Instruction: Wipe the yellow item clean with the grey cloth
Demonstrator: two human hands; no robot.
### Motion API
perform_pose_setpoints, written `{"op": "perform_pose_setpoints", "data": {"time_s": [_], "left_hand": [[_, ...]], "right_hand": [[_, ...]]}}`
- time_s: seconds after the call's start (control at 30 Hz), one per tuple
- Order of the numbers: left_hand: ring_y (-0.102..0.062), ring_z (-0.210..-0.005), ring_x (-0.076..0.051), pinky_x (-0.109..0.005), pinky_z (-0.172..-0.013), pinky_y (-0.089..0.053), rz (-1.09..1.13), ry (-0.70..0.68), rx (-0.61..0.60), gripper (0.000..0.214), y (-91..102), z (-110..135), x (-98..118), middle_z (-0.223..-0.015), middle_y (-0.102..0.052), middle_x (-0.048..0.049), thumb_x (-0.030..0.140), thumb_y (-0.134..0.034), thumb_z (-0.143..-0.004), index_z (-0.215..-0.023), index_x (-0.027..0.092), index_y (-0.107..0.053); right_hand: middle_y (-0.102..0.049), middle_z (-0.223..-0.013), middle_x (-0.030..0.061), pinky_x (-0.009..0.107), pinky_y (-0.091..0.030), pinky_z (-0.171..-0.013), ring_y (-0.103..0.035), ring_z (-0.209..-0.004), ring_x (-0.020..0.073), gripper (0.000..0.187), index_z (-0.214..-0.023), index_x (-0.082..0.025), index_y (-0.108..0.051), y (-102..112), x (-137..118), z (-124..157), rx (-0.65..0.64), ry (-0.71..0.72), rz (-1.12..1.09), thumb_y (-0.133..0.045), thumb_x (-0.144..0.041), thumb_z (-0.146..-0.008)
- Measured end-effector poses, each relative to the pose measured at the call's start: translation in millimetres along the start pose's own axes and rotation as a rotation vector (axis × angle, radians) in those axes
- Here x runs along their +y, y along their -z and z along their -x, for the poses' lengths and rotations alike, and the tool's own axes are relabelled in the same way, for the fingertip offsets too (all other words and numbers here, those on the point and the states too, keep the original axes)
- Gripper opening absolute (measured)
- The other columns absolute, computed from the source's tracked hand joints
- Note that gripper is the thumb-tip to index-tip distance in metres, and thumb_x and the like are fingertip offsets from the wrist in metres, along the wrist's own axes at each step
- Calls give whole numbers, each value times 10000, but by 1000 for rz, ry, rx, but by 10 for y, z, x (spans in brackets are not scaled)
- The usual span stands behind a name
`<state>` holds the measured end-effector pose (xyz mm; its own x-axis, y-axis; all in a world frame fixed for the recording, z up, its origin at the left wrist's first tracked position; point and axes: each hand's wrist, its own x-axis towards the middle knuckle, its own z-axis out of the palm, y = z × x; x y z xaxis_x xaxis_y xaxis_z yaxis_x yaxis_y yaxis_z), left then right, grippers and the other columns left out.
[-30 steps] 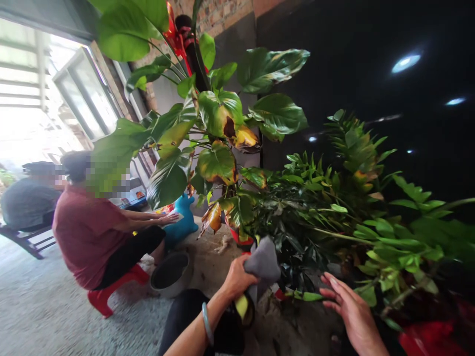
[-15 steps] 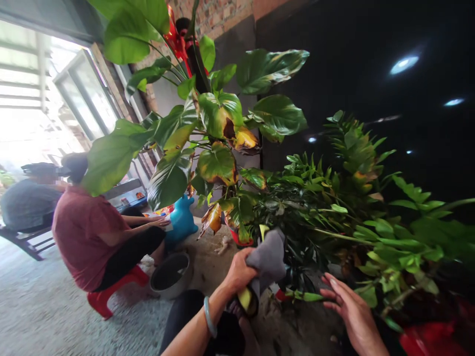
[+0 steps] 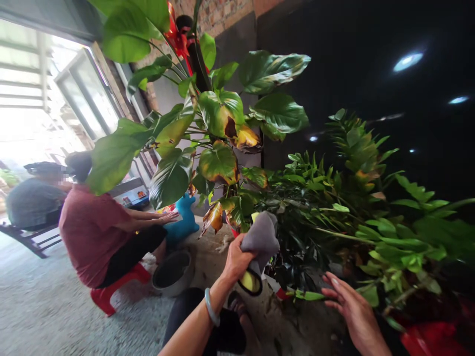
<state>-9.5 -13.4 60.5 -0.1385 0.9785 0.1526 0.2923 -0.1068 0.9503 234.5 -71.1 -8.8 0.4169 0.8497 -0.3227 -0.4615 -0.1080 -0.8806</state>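
Note:
My left hand (image 3: 237, 259), a pale bracelet (image 3: 211, 306) on its wrist, is closed around a bunched grey cloth (image 3: 261, 237). Yellow patches of the cloth show above and below the fist, the lower one with a dark edge. To the right, my right hand (image 3: 351, 301) is held out with its fingers extended, and nothing is in it. A narrow green leaf (image 3: 309, 295) reaches close to its fingertips; I cannot tell whether they touch. Beyond the cloth rises a tall potted plant (image 3: 218, 163) with broad leaves, several of them browned at the edges.
Low leafy plants (image 3: 334, 198) spread to the right before a dark glossy wall. A grey basin (image 3: 172, 272) stands on the floor at left. Beyond it, a person in a dark red shirt (image 3: 94, 227) sits on a red stool (image 3: 111, 294) near a blue toy animal (image 3: 187, 215). Another person sits farther back.
My left hand has shifted slightly up and left with the cloth, whose lower yellow part now shows more. My right hand stays nearly in place. The seated person's hands have moved slightly.

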Motion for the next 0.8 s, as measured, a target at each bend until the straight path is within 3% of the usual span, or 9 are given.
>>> {"op": "perform_pose_setpoints", "data": {"time_s": [0.1,0.2,0.4,0.5,0.57,0.67,0.73,0.8], "left_hand": [[-450,-621,-116,-197,-585,-355,-119,86,-202,261,-30,167,-212,-585,-531,62,53,-614,-434,-679,135,-655],[-482,-645,-130,-201,-598,-372,-112,100,-319,328,-19,224,-204,-616,-567,55,41,-615,-421,-726,134,-691],[-546,-748,-178,-244,-703,-437,25,-53,-20,393,27,-31,215,-748,-648,8,121,-665,-480,-870,146,-705],[-564,-803,-191,-254,-751,-444,63,-74,-3,438,1,-24,169,-817,-669,-5,110,-650,-495,-929,153,-694],[-570,-850,-202,-256,-783,-440,59,-39,-72,478,-22,62,19,-838,-679,-5,70,-628,-477,-942,151,-698],[-567,-816,-192,-244,-746,-436,15,70,-269,506,-32,207,-213,-789,-679,18,31,-589,-461,-933,156,-721],[-560,-763,-178,-234,-705,-430,-8,113,-380,506,-25,248,-265,-744,-669,30,21,-582,-453,-916,155,-735],[-563,-764,-180,-238,-714,-433,-2,89,-388,502,-17,223,-200,-748,-675,28,17,-591,-443,-901,155,-741]], "right_hand": [[-728,-856,101,335,-499,-484,-656,-643,256,409,-749,-193,-720,18,14,-15,-1,11,28,-754,-453,-435],[-728,-835,89,328,-499,-478,-654,-638,251,388,-736,-199,-722,35,27,-23,2,24,36,-756,-445,-438],[-735,-844,86,325,-498,-478,-652,-626,245,349,-710,-217,-724,43,61,-32,-16,42,14,-763,-434,-440],[-733,-843,96,335,-500,-487,-657,-637,256,376,-738,-210,-722,35,73,-38,-13,52,29,-754,-449,-449],[-732,-834,98,334,-501,-489,-660,-641,259,397,-754,-204,-720,34,69,-40,-12,46,38,-750,-459,-452],[-729,-800,92,330,-500,-483,-662,-641,261,417,-759,-197,-717,42,55,-48,-3,25,39,-755,-468,-444],[-731,-793,86,329,-504,-484,-663,-642,260,418,-752,-198,-720,54,50,-59,-14,0,29,-770,-463,-433],[-733,-794,79,329,-509,-493,-664,-647,259,401,-741,-205,-725,62,54,-68,-38,-10,22,-781,-453,-431]]}}
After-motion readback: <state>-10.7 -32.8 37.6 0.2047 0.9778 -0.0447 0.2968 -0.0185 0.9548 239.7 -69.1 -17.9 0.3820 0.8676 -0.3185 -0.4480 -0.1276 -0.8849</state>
